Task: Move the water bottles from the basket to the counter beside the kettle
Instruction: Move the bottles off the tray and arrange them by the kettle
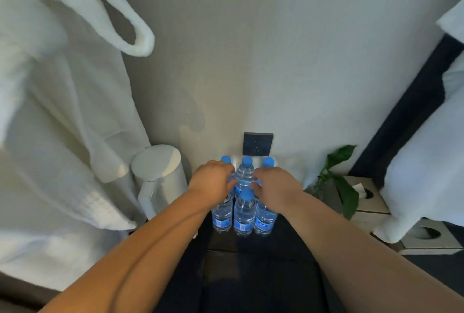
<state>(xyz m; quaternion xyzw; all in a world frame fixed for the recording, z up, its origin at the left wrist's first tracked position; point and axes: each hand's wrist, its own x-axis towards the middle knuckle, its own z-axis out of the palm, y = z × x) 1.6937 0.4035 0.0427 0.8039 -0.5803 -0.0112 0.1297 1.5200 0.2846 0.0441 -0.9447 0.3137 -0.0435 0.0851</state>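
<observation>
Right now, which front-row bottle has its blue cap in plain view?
The middle front bottle: its cap shows between the left hand and right hand, which cover the front bottles either side.

fingers [232, 183] hidden among bottles [244, 214]

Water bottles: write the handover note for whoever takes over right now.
Left hand: on the left side of the bottle cluster, fingers curled among the bottles; grip not clear.
Right hand: the same on the right side.
Bottles: six blue caps visible, standing upright in two rows on the dark counter, right of the white kettle, below the socket.
Done: these six are placed.
Left: basket not in view; check it for more bottles.
</observation>
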